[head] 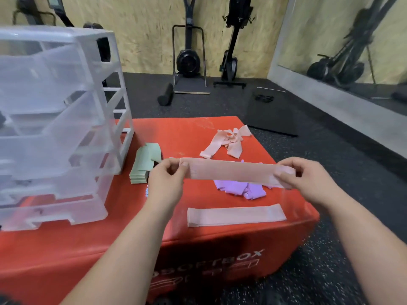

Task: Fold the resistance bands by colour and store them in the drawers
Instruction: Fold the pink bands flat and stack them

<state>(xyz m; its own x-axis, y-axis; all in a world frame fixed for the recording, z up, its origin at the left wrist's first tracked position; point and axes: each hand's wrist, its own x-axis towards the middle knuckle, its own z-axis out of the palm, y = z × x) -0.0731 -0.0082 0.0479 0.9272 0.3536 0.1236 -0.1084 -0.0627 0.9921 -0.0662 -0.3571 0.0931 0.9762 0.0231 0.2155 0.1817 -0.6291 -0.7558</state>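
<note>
A pink resistance band (233, 171) is stretched flat in the air between my hands. My left hand (167, 179) pinches its left end and my right hand (308, 179) pinches its right end. Below it, another pink band (235, 215) lies flat near the front of the red soft box (132, 243). Tangled pink bands (226, 143) lie further back. A pile of purple bands (240, 188) sits partly hidden behind the held band. Folded green bands (145, 162) are stacked beside the clear plastic drawer unit (55, 128), whose drawers stand pulled out.
Something light blue (146, 192) peeks out beside my left wrist. Dark rubber floor surrounds the box, with a black mat (271, 115), a foam roller (165, 94) and exercise machines (189, 58) against the wooden wall. A mirror (343, 40) runs along the right.
</note>
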